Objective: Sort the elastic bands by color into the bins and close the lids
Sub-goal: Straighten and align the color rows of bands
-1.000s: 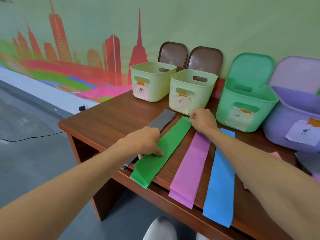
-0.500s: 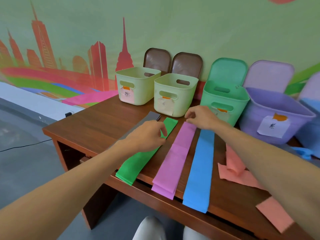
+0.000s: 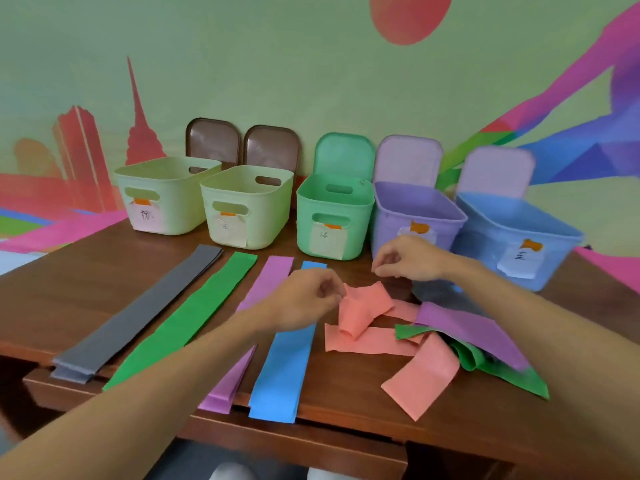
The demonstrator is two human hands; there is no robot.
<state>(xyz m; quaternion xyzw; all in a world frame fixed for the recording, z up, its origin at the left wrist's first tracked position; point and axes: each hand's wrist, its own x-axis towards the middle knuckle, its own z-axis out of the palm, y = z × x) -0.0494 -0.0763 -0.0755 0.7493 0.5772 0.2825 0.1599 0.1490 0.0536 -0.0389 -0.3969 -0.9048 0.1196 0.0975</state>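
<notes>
Both hands are working over the loose bands right of centre. The left hand (image 3: 304, 301) is curling its fingertips against the left edge of the salmon band (image 3: 363, 306), apparently pinching the raised fold there. The right hand (image 3: 410, 258) is hovering just beyond it, thumb and forefinger drawn nearly together with nothing visible between them.

The salmon band is lying crumpled on the table (image 3: 86, 271), part of it passing under a tangled heap (image 3: 478, 341) of purple and green bands on the right. To the left, a grey band (image 3: 138, 313), green band (image 3: 194, 317), purple band (image 3: 273, 275) and blue band (image 3: 287, 368) are lying flat side by side, overhanging the near edge. Along the far side, two cream bins (image 3: 166, 199), a green bin (image 3: 332, 216), a purple bin (image 3: 415, 216) and a blue bin (image 3: 512, 244) are standing with lids (image 3: 343, 154) propped open.

These bands are looking thin, light and limp, so I am expecting them to sag, stretch and drag on their neighbours. A free end or the raised fold is looking like the best hold, with the strip lifted clear of the heap before carrying.
</notes>
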